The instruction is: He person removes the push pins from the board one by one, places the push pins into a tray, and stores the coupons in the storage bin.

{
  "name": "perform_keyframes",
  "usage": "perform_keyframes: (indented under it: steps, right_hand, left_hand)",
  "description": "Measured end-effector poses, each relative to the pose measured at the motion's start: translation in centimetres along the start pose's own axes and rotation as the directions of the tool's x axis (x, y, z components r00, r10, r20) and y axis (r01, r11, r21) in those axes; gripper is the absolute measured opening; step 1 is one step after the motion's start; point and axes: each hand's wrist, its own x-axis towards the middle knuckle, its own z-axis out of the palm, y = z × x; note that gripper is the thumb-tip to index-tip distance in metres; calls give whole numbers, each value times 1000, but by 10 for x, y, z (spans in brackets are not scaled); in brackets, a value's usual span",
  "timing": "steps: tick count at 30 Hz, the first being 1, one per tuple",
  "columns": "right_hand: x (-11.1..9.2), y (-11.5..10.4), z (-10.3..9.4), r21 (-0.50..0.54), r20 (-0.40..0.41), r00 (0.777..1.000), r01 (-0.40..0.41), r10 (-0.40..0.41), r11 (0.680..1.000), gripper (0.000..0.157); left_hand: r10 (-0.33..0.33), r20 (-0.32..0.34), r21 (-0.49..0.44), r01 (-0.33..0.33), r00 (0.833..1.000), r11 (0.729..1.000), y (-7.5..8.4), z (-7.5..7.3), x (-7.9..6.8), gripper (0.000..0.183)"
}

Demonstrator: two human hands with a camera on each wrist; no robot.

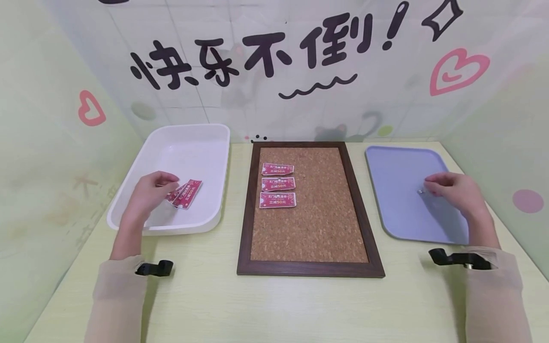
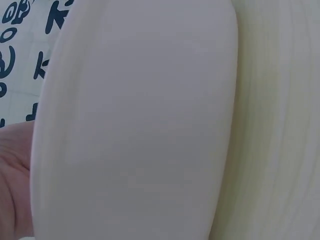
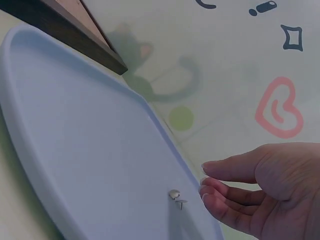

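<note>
In the head view my left hand (image 1: 147, 193) reaches into the white bin (image 1: 214, 221), fingers bent over a few overlapping red coupons (image 1: 189, 194). I cannot tell whether its fingertips pinch one. The left wrist view shows only part of that hand (image 2: 15, 175) behind the bin's wall (image 2: 145, 120). My right hand (image 1: 456, 190) is over the blue tray (image 1: 394, 190). Its thumb and bent fingers stand slightly apart in the right wrist view, with nothing between them. Close to the fingertips, silver thumbtacks (image 3: 174, 194) lie on the tray.
Between bin and tray lies a cork board (image 1: 317, 228) with a dark wooden frame (image 1: 310, 269). Three red coupons (image 1: 278, 200) are pinned in a column along its upper left. A wall (image 1: 266, 109) with printed lettering stands behind.
</note>
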Motion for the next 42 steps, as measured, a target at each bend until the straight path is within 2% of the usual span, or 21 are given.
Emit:
perform_keyframes:
  steps: [5,12,19,25,29,34,42]
  right_hand:
    - [0,-13,1,24,7,1000,18,-18,1000,44]
    - [1,-29,7,22,-10,997,76,-75,997,39]
    - [0,-48,15,55,-13,993,121,-120,991,37]
    - [2,-62,23,57,15,983,183,-184,982,31]
    - [3,-73,28,74,26,971,234,-237,969,28]
    - [2,-90,35,99,35,965,257,-261,961,28]
    - [0,-115,56,134,93,940,314,-327,940,28]
  left_hand:
    - [43,-9,-1,-43,999,999,11,6,-2,34]
    - [138,-9,-5,-138,990,990,29,16,-8,30]
    - [180,35,-74,-177,983,981,46,31,-14,26]
    - [237,40,-67,-234,971,970,57,44,-17,23]
    - [247,48,-60,-244,968,968,64,51,-19,20]
    - [267,68,-38,-265,961,963,71,61,-20,19]
    - [283,108,-29,-281,953,959,76,77,-20,17]
